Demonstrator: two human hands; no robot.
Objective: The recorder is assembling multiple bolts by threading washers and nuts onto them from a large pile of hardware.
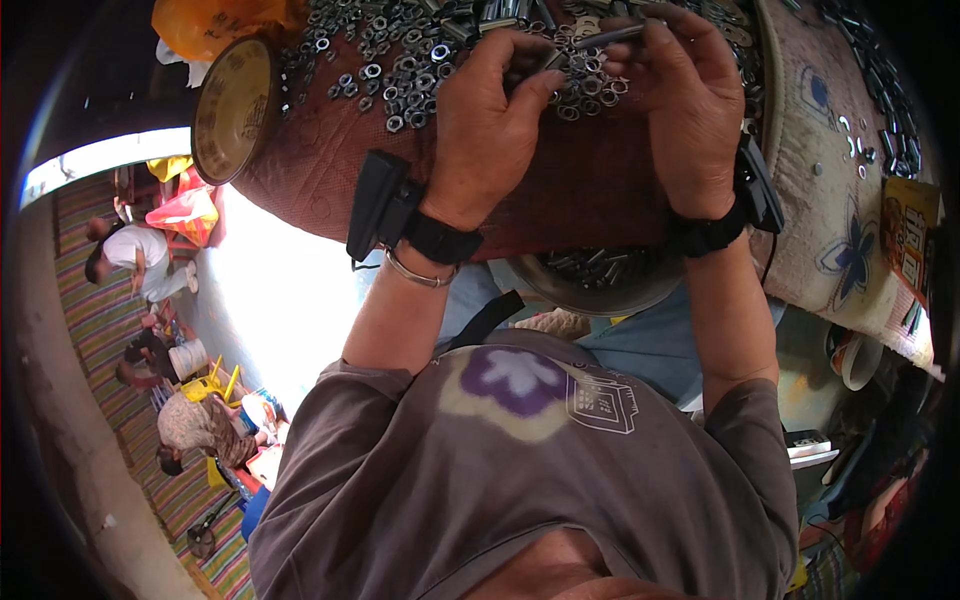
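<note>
My left hand is closed, pinching a small metal piece between thumb and fingers; its exact kind is hard to make out. My right hand grips a slim grey metal rod, whose free end points left toward the left hand. Both hands are above the red-brown cloth of the work surface, at the near edge of a heap of small metal parts. Loose hex nuts are spread left of my left hand. Flat ring washers lie between the two hands. Shiny metal tubes are piled beyond.
A yellowish bowl tilts at the left edge beside an orange plastic bag. Below the near edge, a metal basin holds dark metal pieces. On the right, a patterned cloth carries more tubes and a yellow box. Several people are at far left.
</note>
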